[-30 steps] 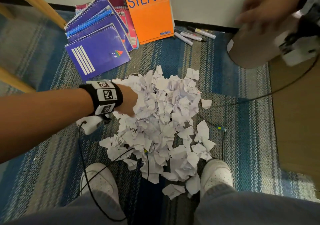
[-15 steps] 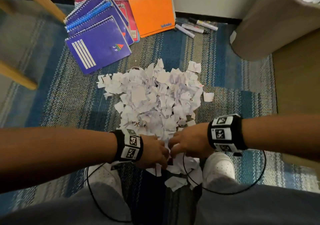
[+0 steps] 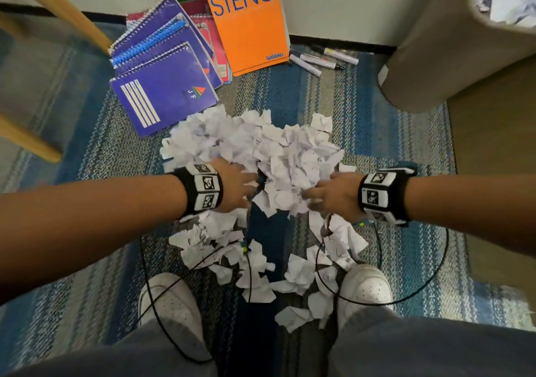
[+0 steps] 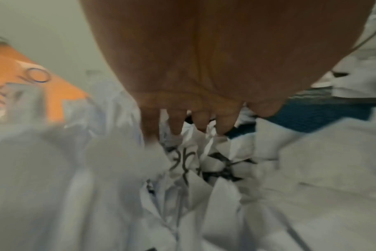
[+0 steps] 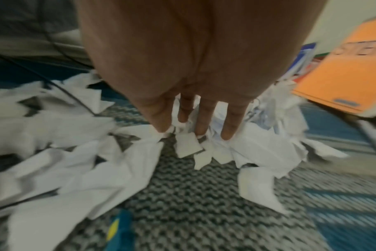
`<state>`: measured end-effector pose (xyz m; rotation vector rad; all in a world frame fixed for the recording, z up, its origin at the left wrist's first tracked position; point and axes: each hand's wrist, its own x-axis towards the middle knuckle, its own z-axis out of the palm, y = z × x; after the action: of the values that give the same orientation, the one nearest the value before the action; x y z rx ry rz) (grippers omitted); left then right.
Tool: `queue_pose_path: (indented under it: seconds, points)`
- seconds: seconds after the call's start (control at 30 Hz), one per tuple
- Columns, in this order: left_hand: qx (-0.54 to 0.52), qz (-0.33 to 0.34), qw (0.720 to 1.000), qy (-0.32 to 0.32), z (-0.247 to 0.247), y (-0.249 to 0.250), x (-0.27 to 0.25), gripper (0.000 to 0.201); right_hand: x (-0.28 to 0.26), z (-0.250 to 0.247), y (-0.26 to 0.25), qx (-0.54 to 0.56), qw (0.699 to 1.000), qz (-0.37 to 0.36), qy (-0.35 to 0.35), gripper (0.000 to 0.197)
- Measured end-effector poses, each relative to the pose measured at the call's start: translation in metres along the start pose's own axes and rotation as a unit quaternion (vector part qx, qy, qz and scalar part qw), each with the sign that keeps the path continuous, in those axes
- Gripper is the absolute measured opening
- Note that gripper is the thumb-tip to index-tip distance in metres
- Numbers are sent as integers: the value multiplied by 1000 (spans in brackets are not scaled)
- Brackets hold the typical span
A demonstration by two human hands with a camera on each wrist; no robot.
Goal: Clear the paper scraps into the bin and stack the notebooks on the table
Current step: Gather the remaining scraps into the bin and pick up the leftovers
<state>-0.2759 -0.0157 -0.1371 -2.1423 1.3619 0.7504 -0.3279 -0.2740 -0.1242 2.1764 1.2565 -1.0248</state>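
A heap of torn white paper scraps [image 3: 278, 156] lies on the striped carpet, with looser scraps trailing back to my shoes. My left hand [image 3: 240, 185] presses into the heap's near left side and my right hand [image 3: 327, 194] into its near right side, so a bunch of scraps sits squeezed between them. In the left wrist view the fingers [image 4: 176, 122] are spread and pushed into the scraps [image 4: 182, 161]. The right wrist view has straight fingers [image 5: 200, 122] touching scraps [image 5: 247, 149]. Purple spiral notebooks [image 3: 165, 86] fan out at the back left. The grey bin [image 3: 452, 49] stands at the back right.
An orange STENO pad [image 3: 246, 23] leans on the wall, with markers [image 3: 322, 57] beside it. Wooden furniture legs [image 3: 63, 11] cross the left side. My white shoes [image 3: 171, 304] [image 3: 365, 289] and black wrist cables [image 3: 406, 295] lie near the scraps. Bare wood floor runs along the right.
One second ago my right hand was up at the bin. Both hands then met at the pile's near edge and have now pushed forward into the heap, bunching scraps between them.
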Motion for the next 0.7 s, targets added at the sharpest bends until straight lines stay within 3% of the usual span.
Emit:
queue_pose_path:
  seconds: [0.07,0.17,0.33,0.43,0.5,0.57,0.7]
  points:
    - [19,9,999,34,-9,-2,-1,40,-4,-6,9,25,999,16,25,51]
    - [35,82,994,57,-16,31,-2,34,-2,-11,-12,41,997,-44,45,62]
    - [41,267,962,34,6,104,-6,36,10,4,-80,35,976,-214,-2,70]
    - [51,345,937,-23,24,125,-9,46,10,23,-93,-3,967,-252,-47,74]
    - [62,346,934,-62,30,123,-10,51,6,28,-87,-26,972,-226,-55,73]
    - [70,312,946,-61,34,108,-8,54,1,24,-72,-26,982,-183,-34,68]
    - [60,158,985,-25,26,57,-8,59,-7,9,-31,-6,999,-45,-8,73]
